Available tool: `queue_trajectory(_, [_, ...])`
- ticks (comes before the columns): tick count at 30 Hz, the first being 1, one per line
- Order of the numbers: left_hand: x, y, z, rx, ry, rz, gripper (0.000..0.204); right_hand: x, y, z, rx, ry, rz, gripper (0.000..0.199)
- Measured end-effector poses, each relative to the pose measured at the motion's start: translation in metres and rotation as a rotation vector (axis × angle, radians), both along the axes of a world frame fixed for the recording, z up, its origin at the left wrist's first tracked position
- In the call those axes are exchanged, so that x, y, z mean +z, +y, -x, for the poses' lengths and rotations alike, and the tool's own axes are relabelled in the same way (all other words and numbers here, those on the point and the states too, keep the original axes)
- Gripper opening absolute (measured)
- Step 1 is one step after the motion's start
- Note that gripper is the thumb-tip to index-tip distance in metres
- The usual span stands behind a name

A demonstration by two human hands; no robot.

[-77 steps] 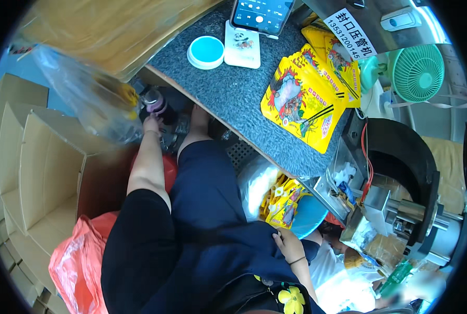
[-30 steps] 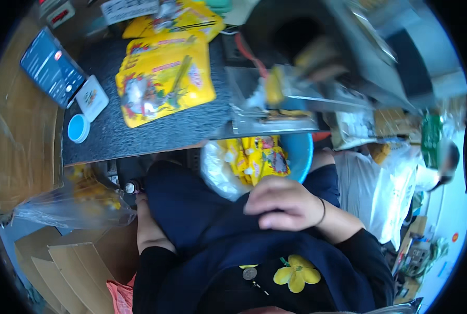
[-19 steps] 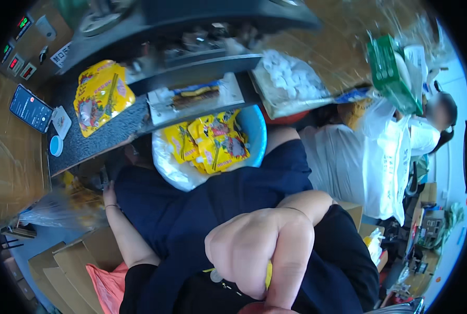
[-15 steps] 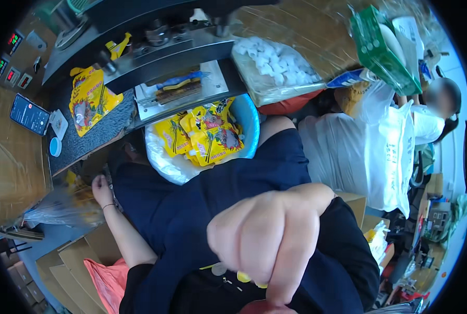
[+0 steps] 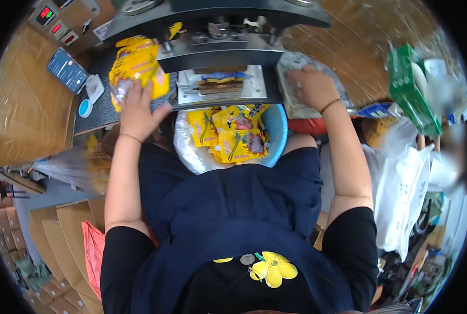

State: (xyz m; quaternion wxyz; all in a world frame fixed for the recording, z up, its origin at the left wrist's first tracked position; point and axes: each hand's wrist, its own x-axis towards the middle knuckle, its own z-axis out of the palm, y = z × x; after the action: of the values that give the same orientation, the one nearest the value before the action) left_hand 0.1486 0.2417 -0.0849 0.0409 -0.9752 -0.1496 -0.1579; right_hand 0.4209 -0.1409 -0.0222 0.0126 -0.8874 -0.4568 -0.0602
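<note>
My left hand (image 5: 138, 112) lies over a stack of yellow printed pouches (image 5: 135, 62) on the dark mat at the left. Its fingers stretch across the top pouch and the thumb stands apart. At the right, my right hand (image 5: 316, 88) reaches into the plastic-lined tray (image 5: 296, 107), fingers bent downward and apart; nothing shows between them, though the tips are partly hidden. Between the hands is a press (image 5: 220, 57) with a pale metal plate bearing brown blocks and a blue-and-yellow strip. Below it, a blue tub (image 5: 279, 138) with a clear liner holds several yellow pouches (image 5: 239, 144).
A phone (image 5: 67, 70) leans at the left beside a small blue-lidded round container (image 5: 85, 108). A green box (image 5: 408, 86) stands at the far right, with a white plastic bag (image 5: 401, 193) below it. Another person (image 5: 448, 152) is behind that bag. Cardboard boxes (image 5: 60, 235) lie at lower left.
My right hand has moved from close before my chest to the tray. My left hand has risen from beside my leg onto the yellow pouches. The view has turned.
</note>
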Motion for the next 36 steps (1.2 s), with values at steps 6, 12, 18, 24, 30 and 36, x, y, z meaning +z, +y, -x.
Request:
queue_trajectory(6, [0.005, -0.040, 0.051, -0.039, -0.315, 0.215, 0.036, -0.014, 0.002, 0.001, -0.005, 0.009, -0.126, 0.025])
queue_trajectory(12, [0.026, -0.092, 0.042, -0.069, -0.362, 1.531, 0.015, 0.004, 0.007, 0.025, -0.052, -0.062, -0.763, 0.017])
queue_trajectory(18, [0.029, -0.127, 0.022, -0.156, -0.192, 1.553, 0.021, -0.009, 0.010, 0.013, -0.202, -0.145, -0.624, 0.022])
queue_trajectory(24, [0.036, -0.145, 0.021, -0.236, -0.021, 1.614, 0.027, 0.053, 0.039, 0.103, 0.464, 0.616, -0.829, 0.021])
queue_trajectory(30, [0.034, -0.175, 0.022, -0.275, -0.107, 2.040, 0.032, 0.057, 0.054, 0.099, 0.503, 0.741, -0.586, 0.020])
queue_trajectory(36, [0.031, -0.181, 0.019, -0.345, 0.075, 2.144, 0.034, 0.065, 0.043, 0.091, 0.500, 0.859, -0.363, 0.028])
